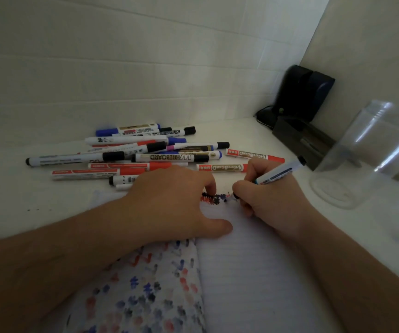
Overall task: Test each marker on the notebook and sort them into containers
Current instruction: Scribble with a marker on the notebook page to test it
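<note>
A: What's nearest the camera?

B: The open notebook (253, 272). Its left page is covered in red, blue and black test dabs; the right page is lined and mostly bare.

A: And the hands?

B: The left hand (174, 203) lies flat on the notebook, fingers relaxed, fingertips by a cluster of red and dark scribbles (214, 198) at the top of the right page. No grip there; it only presses the paper. The right hand (265, 200), at 3 o'clock from the left, has a closed grip round a white marker (277, 174), fingers curled about the barrel, tip down at the scribbles, back end slanting toward 1 o'clock.

A: Farther out?

B: At 12 o'clock from the hands a pile of whiteboard markers (145, 152) lies on the white counter (25, 195), red, blue and black caps mixed. At 3 o'clock stands a clear plastic container (361, 159), blurred. Behind it, at 1 o'clock, a dark box (299, 140) and a black device (304, 92) sit in the corner.
</note>
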### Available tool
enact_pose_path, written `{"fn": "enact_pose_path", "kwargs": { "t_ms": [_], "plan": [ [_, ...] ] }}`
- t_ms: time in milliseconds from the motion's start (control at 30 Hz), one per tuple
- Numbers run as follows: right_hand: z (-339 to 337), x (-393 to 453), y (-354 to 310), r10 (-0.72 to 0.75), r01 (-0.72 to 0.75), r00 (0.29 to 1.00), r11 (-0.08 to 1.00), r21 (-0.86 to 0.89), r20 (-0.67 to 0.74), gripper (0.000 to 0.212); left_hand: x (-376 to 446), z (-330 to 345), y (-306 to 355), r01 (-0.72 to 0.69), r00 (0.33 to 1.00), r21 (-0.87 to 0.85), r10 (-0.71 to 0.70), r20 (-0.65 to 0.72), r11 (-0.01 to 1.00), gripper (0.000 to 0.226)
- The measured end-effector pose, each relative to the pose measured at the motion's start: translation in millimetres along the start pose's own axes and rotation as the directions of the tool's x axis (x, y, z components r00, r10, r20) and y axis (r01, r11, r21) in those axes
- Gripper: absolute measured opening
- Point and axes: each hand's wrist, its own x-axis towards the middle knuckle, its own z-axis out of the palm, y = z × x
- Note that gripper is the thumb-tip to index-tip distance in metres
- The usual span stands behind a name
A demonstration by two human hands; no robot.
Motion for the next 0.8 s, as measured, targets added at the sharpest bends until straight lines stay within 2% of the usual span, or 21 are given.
{"fn": "enact_pose_path", "kwargs": {
  "t_ms": [100, 333, 533, 700, 800],
  "plan": [
    [-0.7, -1.6, 0.0, 0.007, -0.008, 1.0, 0.998, 0.067, 0.009, 0.022, -0.1, -0.2, 0.7, 0.004, 1.0, 0.007, -0.004, -0.001, 1.0, 0.073],
    [-0.2, -2.3, -1.6, -0.009, 0.008, 0.998, 1.0, 0.013, 0.055, 0.025, -0.4, 0.6, -0.5, -0.007, 1.0, 0.003, 0.007, -0.01, 1.0, 0.073],
    [-1.5, 0.3, 3.0, 0.029, -0.029, 1.0, 0.995, 0.099, -0.004, 0.021, -0.9, 0.3, 0.2, -0.01, 1.0, 0.006, 0.01, -0.015, 1.0, 0.074],
    [0.2, -0.1, 2.5, 0.008, -0.009, 1.0, 0.998, 0.057, 0.015, 0.022, -0.6, 2.5, -1.2, -0.028, 0.999, -0.006, 0.028, -0.02, 1.0, 0.073],
    [0.2, 0.5, 2.7, -0.005, 0.003, 1.0, 0.998, 0.068, 0.03, 0.024, -5.8, 5.2, -2.2, -0.059, 0.996, -0.108, 0.051, -0.078, 0.992, 0.064]
  ]
}}
